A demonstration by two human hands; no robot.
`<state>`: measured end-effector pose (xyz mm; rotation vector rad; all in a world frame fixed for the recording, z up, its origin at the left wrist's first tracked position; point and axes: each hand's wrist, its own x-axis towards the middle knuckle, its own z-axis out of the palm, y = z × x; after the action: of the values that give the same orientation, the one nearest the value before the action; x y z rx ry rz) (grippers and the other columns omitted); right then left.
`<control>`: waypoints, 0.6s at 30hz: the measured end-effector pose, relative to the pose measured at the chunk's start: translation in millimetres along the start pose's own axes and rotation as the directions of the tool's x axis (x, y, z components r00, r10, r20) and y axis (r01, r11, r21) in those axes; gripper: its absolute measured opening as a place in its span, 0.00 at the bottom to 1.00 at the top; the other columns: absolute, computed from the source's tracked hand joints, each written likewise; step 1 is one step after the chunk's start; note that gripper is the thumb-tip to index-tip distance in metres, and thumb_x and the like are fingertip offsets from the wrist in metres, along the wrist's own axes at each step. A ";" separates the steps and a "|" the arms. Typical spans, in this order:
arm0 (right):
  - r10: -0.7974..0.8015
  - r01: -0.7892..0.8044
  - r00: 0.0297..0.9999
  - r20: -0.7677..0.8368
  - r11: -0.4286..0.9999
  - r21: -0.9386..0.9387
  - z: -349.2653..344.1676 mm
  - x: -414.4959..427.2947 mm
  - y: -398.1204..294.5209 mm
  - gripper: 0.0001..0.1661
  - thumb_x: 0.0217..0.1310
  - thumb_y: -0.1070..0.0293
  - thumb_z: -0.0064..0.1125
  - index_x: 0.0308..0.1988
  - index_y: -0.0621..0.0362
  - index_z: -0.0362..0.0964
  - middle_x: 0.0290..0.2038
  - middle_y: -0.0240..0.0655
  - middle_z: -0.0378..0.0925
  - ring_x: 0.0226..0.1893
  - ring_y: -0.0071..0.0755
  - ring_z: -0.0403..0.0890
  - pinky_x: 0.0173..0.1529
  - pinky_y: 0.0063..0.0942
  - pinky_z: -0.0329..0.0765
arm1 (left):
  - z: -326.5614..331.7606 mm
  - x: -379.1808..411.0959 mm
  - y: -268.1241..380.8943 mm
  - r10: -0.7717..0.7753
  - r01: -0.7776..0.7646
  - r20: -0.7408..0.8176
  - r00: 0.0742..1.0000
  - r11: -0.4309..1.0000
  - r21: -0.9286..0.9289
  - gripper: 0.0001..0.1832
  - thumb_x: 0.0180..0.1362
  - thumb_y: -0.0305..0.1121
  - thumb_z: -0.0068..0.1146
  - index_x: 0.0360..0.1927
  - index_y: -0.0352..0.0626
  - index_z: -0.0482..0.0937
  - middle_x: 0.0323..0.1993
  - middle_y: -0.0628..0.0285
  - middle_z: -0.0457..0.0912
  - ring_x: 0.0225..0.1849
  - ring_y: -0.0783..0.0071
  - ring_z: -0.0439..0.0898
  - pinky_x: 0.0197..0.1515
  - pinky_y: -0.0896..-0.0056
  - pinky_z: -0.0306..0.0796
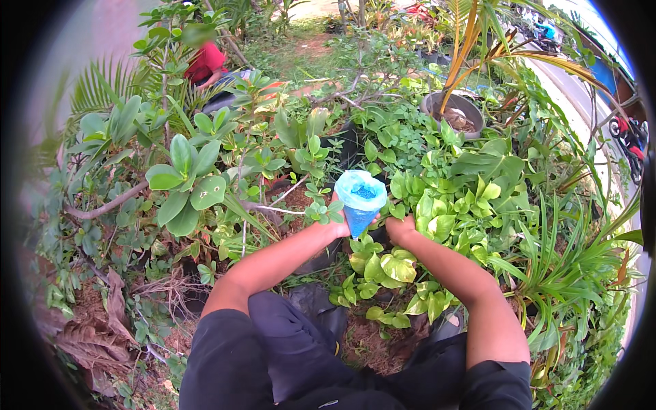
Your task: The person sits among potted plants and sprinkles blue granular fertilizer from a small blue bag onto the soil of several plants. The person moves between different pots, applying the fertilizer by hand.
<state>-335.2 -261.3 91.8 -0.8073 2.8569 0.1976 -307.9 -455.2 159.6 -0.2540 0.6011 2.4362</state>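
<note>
My left hand (340, 224) grips a translucent blue plastic bag (365, 218) with blue granules (363, 192) inside. The bag tapers to a point at the bottom, and its pale upper edge is folded outward around the opening. Just right of it, my right hand (400, 228) reaches down among variegated pothos leaves (441, 212). Its fingers are hidden by the foliage, so I cannot see whether they hold anything. More yellow-green pothos leaves (387, 269) spread below the bag, between my forearms.
Woody branches with thick round leaves (187, 187) crowd the left side. A round pot (476, 115) with a palm stands beyond my right hand. Strappy plants (543, 256) grow at right. A person in a red shirt (206, 64) sits at upper left. Motorcycles (633, 143) stand by the road (569, 84).
</note>
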 end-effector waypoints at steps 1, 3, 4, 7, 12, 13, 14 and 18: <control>0.002 -0.003 1.000 0.018 1.000 0.008 0.5 1.9 -0.8 0.22 0.37 0.58 0.73 0.36 0.51 0.80 0.41 0.33 0.81 0.47 0.38 0.80 0.50 0.37 0.75 | -1.5 0.5 -0.7 -0.003 0.003 0.003 1.000 1.000 0.005 0.40 0.58 0.67 0.28 0.56 0.44 0.72 0.48 0.51 0.79 0.41 0.47 0.79 0.44 0.50 0.75; 0.009 -0.010 0.999 0.053 1.000 0.024 -0.1 4.5 -2.1 0.21 0.37 0.59 0.73 0.36 0.51 0.80 0.41 0.33 0.81 0.47 0.38 0.80 0.50 0.36 0.75 | -2.0 3.0 -0.9 -0.001 0.002 -0.037 0.999 1.000 0.025 0.41 0.56 0.69 0.29 0.55 0.45 0.73 0.48 0.52 0.79 0.41 0.48 0.79 0.42 0.50 0.75; 0.020 -0.020 1.000 -0.001 0.999 0.026 0.1 3.0 -3.6 0.19 0.37 0.62 0.72 0.35 0.51 0.80 0.41 0.35 0.81 0.47 0.38 0.80 0.50 0.36 0.75 | -1.1 3.2 -0.7 0.000 0.002 -0.057 0.998 0.999 0.036 0.41 0.56 0.69 0.29 0.55 0.45 0.74 0.48 0.52 0.79 0.41 0.48 0.80 0.42 0.50 0.76; 0.012 -0.009 0.998 -0.054 0.999 0.041 -3.6 -0.5 -3.4 0.17 0.37 0.64 0.71 0.34 0.52 0.80 0.40 0.37 0.81 0.46 0.39 0.80 0.49 0.37 0.75 | 1.5 2.2 -0.8 -0.009 0.009 -0.034 0.999 1.000 0.001 0.43 0.55 0.71 0.32 0.52 0.40 0.74 0.45 0.47 0.80 0.38 0.47 0.81 0.41 0.47 0.77; -0.003 0.011 0.996 -0.084 0.996 0.087 4.9 0.4 0.2 0.12 0.40 0.67 0.66 0.32 0.54 0.80 0.38 0.41 0.81 0.44 0.42 0.81 0.48 0.38 0.75 | 4.9 -0.6 -1.0 -0.030 0.030 -0.018 0.999 1.000 -0.005 0.43 0.54 0.72 0.35 0.52 0.41 0.75 0.43 0.48 0.81 0.38 0.48 0.81 0.40 0.48 0.77; -0.007 0.015 0.997 -0.083 0.995 0.097 5.9 1.5 0.4 0.11 0.41 0.68 0.65 0.32 0.54 0.80 0.37 0.41 0.81 0.44 0.42 0.81 0.48 0.38 0.75 | 4.7 -1.1 -1.6 -0.030 0.030 -0.035 0.999 0.999 0.013 0.41 0.55 0.70 0.33 0.52 0.43 0.75 0.44 0.50 0.81 0.38 0.48 0.80 0.40 0.49 0.77; -0.010 0.019 0.997 -0.082 0.994 0.108 7.2 2.2 0.4 0.11 0.42 0.68 0.64 0.32 0.55 0.80 0.37 0.41 0.81 0.44 0.42 0.81 0.48 0.39 0.75 | 4.7 -1.5 -2.2 -0.029 0.030 -0.052 0.998 0.999 0.031 0.40 0.57 0.68 0.30 0.53 0.44 0.75 0.45 0.51 0.80 0.39 0.48 0.80 0.40 0.50 0.77; -0.056 0.059 0.990 -0.128 0.998 0.023 16.2 -0.1 2.3 0.09 0.46 0.69 0.60 0.32 0.55 0.80 0.37 0.41 0.81 0.44 0.44 0.80 0.49 0.40 0.73 | 11.9 -2.3 -3.0 -0.046 0.049 -0.063 0.997 0.997 0.058 0.38 0.59 0.65 0.26 0.54 0.46 0.75 0.45 0.53 0.80 0.40 0.49 0.80 0.40 0.50 0.76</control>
<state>-334.4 -256.5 76.1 -0.9272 2.9425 0.1040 -304.7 -448.7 169.7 -0.3168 0.6861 2.3678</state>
